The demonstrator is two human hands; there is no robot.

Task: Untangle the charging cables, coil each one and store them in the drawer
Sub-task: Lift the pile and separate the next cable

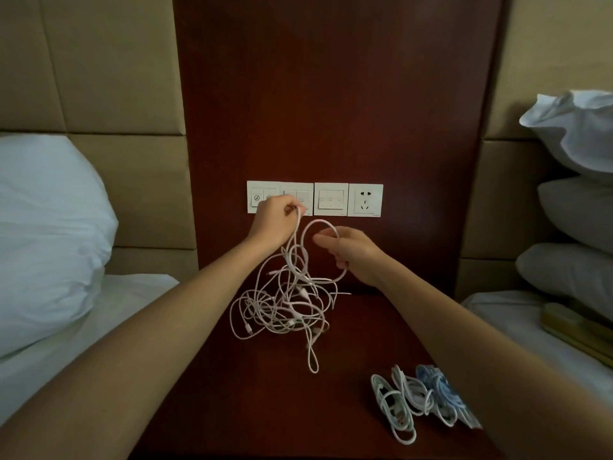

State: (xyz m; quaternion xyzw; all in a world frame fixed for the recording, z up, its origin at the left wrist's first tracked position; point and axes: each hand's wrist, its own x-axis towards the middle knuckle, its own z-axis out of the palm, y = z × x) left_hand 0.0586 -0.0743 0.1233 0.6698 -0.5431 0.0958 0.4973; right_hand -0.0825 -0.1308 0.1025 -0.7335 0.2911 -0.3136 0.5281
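A tangle of pale pink and white charging cables [285,307] lies on the dark wooden nightstand [232,393], partly lifted off it. My left hand [273,224] pinches one strand and holds it up in front of the wall switches. My right hand [351,252] grips a loop of pink cable that arches above its fingers. Near the front right of the nightstand lie coiled cables: two white ones [398,398] and a blue one [438,390], partly hidden by my right forearm. No drawer is in view.
A row of white switch plates and a socket [365,200] is set in the wood panel behind the nightstand. White pillows and bedding flank it on the left [49,227] and right [577,200]. A yellowish brush-like object [574,327] lies on the right bed.
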